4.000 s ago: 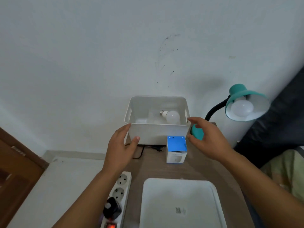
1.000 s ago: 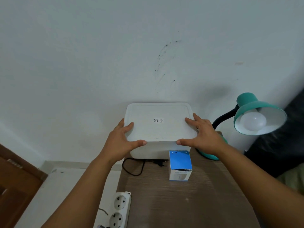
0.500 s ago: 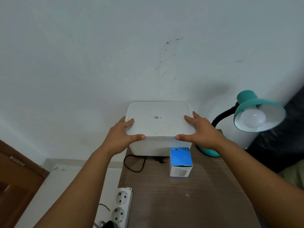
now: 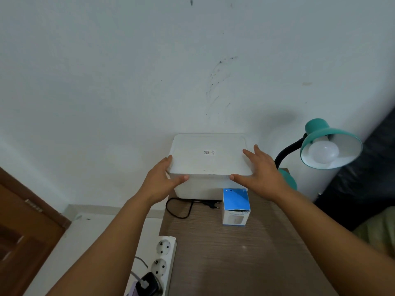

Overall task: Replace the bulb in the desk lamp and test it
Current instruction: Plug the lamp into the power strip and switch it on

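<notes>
Two hands sit at the lidded white bin point(image 4: 210, 167) at the far edge of the desk point(image 4: 245, 253), and both are spread wide, holding nothing: my left hand point(image 4: 159, 184) flanks the bin's near left corner with the thumb under the lid point(image 4: 209, 154) rim, my right hand point(image 4: 261, 171) lies across the near right corner, fingers flat on top. I judge the step in hand to be seating that lid, so I would press evenly down at both near corners and feel for the rim catching all round, not push the bin back into the wall. The desk lamp point(image 4: 329, 144) stands at the far right corner, its teal shade tilted toward me with a white bulb point(image 4: 323, 151) in the socket, unlit. Its black plug point(image 4: 213, 205) lies loose on the desk just in front of the bin, cord looped toward the left edge, so testing looks not yet done. A blue and white bulb box point(image 4: 236, 207) stands near the bin's front right, close under my right wrist; drawing that hand straight back could tip it. The power strip point(image 4: 160, 259) hangs along the desk's left edge with free sockets. The near half of the desk is bare wood, good room for carrying the plug across.
</notes>
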Action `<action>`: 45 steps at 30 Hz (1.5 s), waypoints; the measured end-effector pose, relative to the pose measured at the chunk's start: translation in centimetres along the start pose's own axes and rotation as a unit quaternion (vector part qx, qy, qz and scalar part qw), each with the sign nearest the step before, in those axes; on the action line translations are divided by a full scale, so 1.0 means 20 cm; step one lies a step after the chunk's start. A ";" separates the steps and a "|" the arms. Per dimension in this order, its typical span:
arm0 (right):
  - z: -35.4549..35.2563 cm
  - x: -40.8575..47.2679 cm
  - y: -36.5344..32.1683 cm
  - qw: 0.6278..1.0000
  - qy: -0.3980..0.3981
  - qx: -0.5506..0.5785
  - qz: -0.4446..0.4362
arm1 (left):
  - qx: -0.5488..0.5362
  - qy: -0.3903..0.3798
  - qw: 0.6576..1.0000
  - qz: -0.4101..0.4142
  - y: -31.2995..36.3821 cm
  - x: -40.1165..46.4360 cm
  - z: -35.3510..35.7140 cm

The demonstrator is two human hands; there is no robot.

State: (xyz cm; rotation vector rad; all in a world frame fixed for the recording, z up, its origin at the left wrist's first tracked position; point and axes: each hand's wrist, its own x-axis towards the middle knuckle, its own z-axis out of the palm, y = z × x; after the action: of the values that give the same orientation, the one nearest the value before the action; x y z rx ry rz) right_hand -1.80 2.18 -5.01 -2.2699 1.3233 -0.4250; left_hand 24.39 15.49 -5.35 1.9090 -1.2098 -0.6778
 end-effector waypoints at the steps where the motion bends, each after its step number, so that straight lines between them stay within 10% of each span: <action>1: 0.02 -0.06 -0.02 0.999 0.043 0.009 -0.021 | -0.010 0.006 1.000 0.005 -0.03 -0.04 0.00; 5: 0.16 -0.33 -0.13 0.990 0.091 0.075 -0.079 | -0.015 0.009 0.999 -0.026 -0.21 -0.22 -0.02; 15: 0.74 -0.45 -0.26 0.989 -0.149 0.023 0.005 | 0.014 -0.175 0.977 -0.117 -0.50 -0.52 -0.03; 45: 0.85 -0.40 -0.19 0.994 -0.066 -0.083 -0.024 | -0.099 -0.126 0.974 -0.163 -0.66 -0.59 -0.01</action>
State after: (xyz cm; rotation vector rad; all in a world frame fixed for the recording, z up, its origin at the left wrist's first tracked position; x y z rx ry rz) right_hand 5.42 14.91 -17.42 -2.4233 1.2817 -0.1823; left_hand 26.41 29.86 -15.70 1.9091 -0.9397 -1.1997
